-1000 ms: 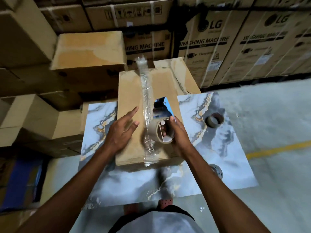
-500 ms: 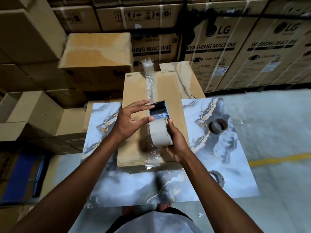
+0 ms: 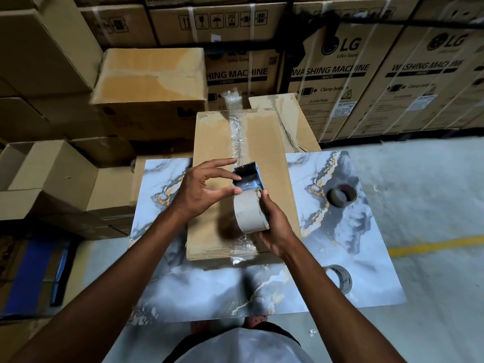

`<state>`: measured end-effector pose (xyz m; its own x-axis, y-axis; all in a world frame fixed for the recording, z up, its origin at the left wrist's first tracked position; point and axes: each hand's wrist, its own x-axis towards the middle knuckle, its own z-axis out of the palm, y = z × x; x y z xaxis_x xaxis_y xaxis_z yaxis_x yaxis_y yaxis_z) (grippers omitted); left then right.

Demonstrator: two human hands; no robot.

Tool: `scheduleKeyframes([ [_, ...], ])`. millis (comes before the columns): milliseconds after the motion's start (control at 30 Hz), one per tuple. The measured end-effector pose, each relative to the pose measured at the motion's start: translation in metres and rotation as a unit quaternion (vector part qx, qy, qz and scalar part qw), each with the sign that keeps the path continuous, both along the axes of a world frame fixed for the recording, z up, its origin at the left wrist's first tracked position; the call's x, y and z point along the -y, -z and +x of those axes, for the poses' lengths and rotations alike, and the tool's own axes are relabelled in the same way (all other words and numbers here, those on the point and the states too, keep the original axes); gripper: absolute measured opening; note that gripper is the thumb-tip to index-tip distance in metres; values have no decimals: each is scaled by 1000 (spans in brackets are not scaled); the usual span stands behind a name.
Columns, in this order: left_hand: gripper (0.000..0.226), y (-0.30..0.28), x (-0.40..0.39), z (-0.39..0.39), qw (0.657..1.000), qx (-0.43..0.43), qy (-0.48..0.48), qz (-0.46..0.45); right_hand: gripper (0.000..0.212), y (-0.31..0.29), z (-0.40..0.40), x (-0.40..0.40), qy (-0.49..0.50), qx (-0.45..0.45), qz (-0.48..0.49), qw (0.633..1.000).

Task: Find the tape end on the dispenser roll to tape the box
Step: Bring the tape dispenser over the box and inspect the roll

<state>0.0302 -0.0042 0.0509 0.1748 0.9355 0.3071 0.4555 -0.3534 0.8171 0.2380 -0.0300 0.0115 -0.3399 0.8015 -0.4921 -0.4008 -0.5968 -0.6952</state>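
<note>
While the right hand point(image 3: 275, 226) curls its fingers around the tape roll point(image 3: 250, 214), the dispenser point(image 3: 247, 176) with its blue body and toothed blade stands at the roll's 12 o'clock, held above the box point(image 3: 214, 142). This grip wraps the roll's right side, with the thumb along the roll's edge. At 9 o'clock of the dispenser, the left hand point(image 3: 201, 189) has its thumb tip touching the roll just below the blue body and its index finger reaching the body's near corner; the remaining fingers are spread and fairly straight, so this grip is a light pinch at the roll's upper left. Whether a loose tape end lies between these fingertips cannot be told. The box lies flat on the marbled tabletop point(image 3: 340, 258), with a wrinkled clear tape strip point(image 3: 237, 127) running along its middle from 12 to 6 o'clock. Two spare rolls rest on the tabletop: one point(image 3: 342, 195) at 3 o'clock of the box, another point(image 3: 340, 279) at 5 o'clock near the edge. Stacked cartons point(image 3: 327, 74) printed with washing-machine labels fill the background at 12 o'clock.
</note>
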Motion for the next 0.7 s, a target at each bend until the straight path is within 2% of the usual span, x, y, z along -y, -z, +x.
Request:
scheduleKeyframes([
  [200,31,-4,-4,-8,999,-52,7,3,50,2,-1,2,-10,27,-1,1000],
  [500,19,-5,-3,0,998,-52,-12,-16,50,2,-4,2,-32,65,28,997],
  [700,49,-25,-11,21,980,-185,-61,-36,53,4,-11,2,-25,73,36,996],
])
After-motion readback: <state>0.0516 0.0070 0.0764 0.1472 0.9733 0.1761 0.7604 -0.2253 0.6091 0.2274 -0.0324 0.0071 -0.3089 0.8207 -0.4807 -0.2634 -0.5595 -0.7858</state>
